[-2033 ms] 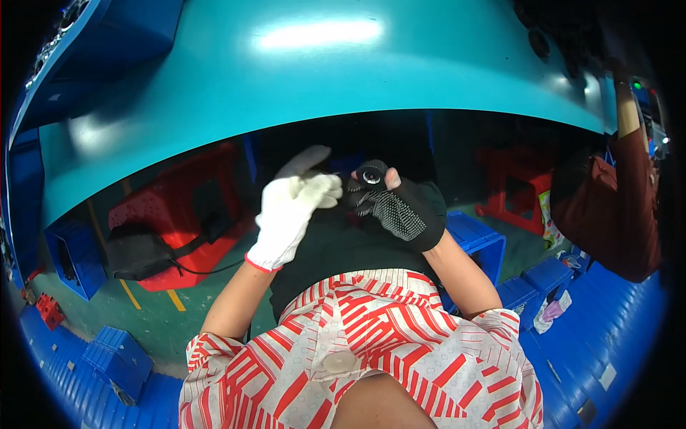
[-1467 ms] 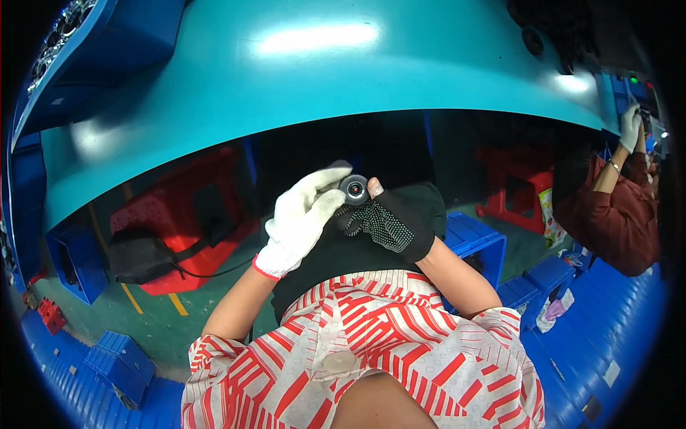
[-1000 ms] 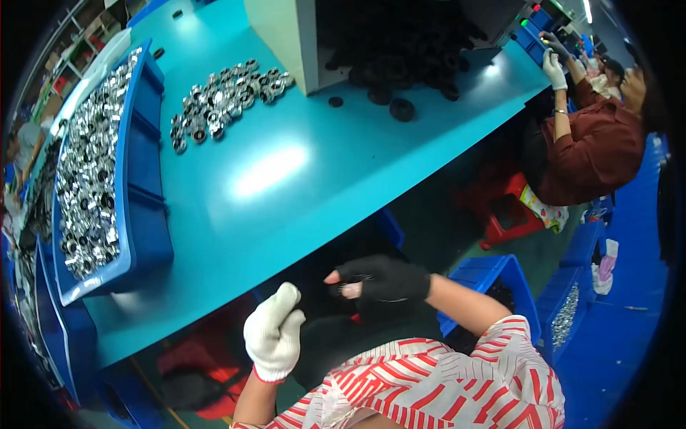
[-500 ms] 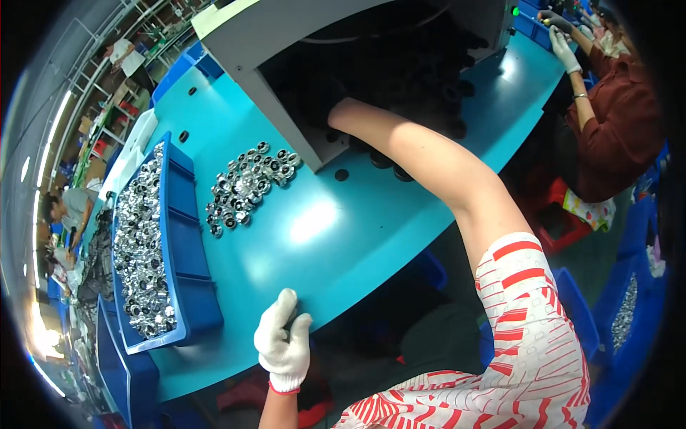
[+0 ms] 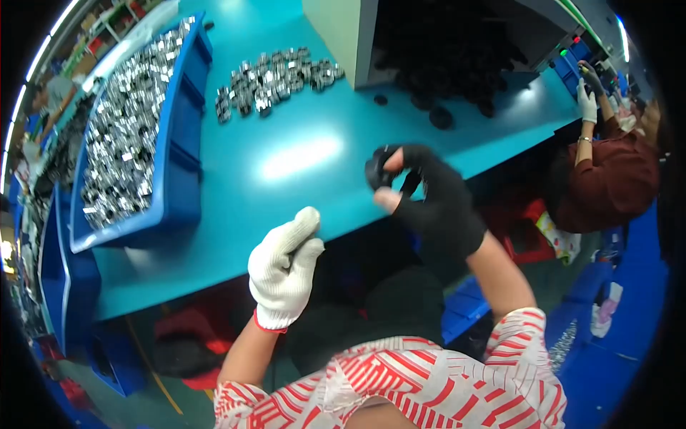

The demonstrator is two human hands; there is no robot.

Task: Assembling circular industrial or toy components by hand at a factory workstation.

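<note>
My right hand, in a black fingerless glove, holds a small round black part between thumb and fingers, just above the near edge of the teal table. My left hand, in a white knit glove, hovers below the table edge with its fingers curled together and nothing visible in it. The two hands are about a hand's width apart. A pile of small shiny metal ring parts lies on the table farther back. More black round parts are heaped inside the open grey machine housing.
A long blue bin full of shiny metal parts sits on the table's left. Further blue bins stand at the far left. At the right, another person in a dark red top with a white glove works at the table.
My right hand has come out of the grey housing and back to the table's near edge, now holding a black part. My left hand has risen a little toward it.
</note>
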